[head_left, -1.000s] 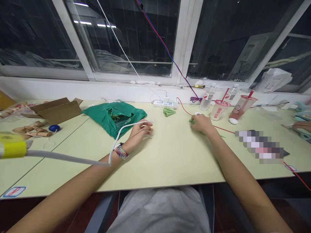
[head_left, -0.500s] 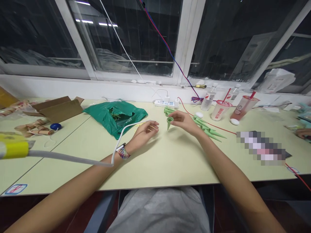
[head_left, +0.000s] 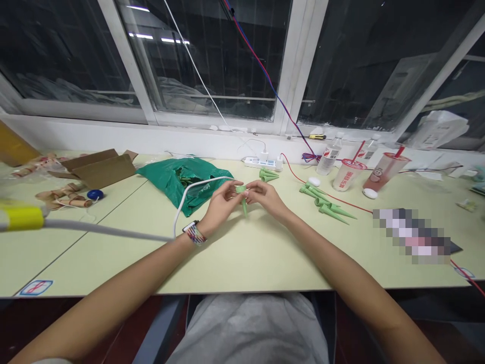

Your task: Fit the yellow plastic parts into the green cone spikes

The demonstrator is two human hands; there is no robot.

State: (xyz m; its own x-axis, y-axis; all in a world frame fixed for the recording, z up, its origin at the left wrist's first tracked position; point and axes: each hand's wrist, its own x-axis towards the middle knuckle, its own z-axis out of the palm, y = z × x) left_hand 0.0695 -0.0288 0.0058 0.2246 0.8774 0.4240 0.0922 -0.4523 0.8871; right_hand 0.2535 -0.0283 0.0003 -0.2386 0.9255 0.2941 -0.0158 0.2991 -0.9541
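Between my two hands, a green cone-shaped plastic spike point(head_left: 244, 208) is held upright above the table, its wide round end up and its narrow tip pointing down. My left hand point(head_left: 221, 203) is closed on its wide end from the left, the thumb in front. From the right, my right hand point(head_left: 268, 198) pinches the same end with thumb and fingertips. More green spikes point(head_left: 322, 199) lie in a loose pile to the right of my hands, and a few others point(head_left: 268, 175) lie behind them. A green plastic bag point(head_left: 162, 181), torn open with green pieces inside, rests at left.
A white cable point(head_left: 178, 207) crosses in front of the bag. At the back stands a power strip point(head_left: 261, 163). Drink cups point(head_left: 346, 176) and bottles line the right rear. A cardboard box point(head_left: 100, 169) and a wooden toy with a blue ball point(head_left: 95, 194) are at left.
My right hand has brought the spike leftward to my left hand, whose fingers have closed on it. The view has shifted slightly.
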